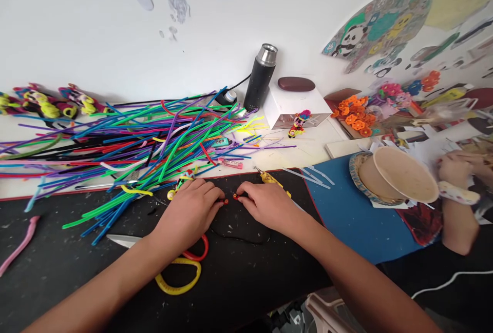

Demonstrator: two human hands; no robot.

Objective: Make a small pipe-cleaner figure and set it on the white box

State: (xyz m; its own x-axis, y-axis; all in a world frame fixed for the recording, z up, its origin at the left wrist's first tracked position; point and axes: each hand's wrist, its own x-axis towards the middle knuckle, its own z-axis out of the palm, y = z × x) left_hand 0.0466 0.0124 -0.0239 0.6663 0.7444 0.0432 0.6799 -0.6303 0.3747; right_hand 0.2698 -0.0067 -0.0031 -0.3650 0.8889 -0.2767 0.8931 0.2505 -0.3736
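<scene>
My left hand (190, 210) and my right hand (267, 204) rest on a black mat (57, 261), fingertips almost meeting. Each hand pinches one end of a small red pipe-cleaner piece (230, 198); a black pipe cleaner (239, 238) loops on the mat below and between them. Under my left wrist lie scissors (181, 271) with yellow and red handles, blade pointing left. A yellow tool (271, 179) lies just behind my right hand. A big heap of coloured pipe cleaners (134, 143) spreads behind my left hand.
A black flask (261, 77), a white box (296, 104) and a small pipe-cleaner figure (298, 122) stand by the wall. At right another person's hands (458, 166) work near a paper plate (400, 174) over a blue sheet (346, 215). Orange flowers (354, 115) sit behind.
</scene>
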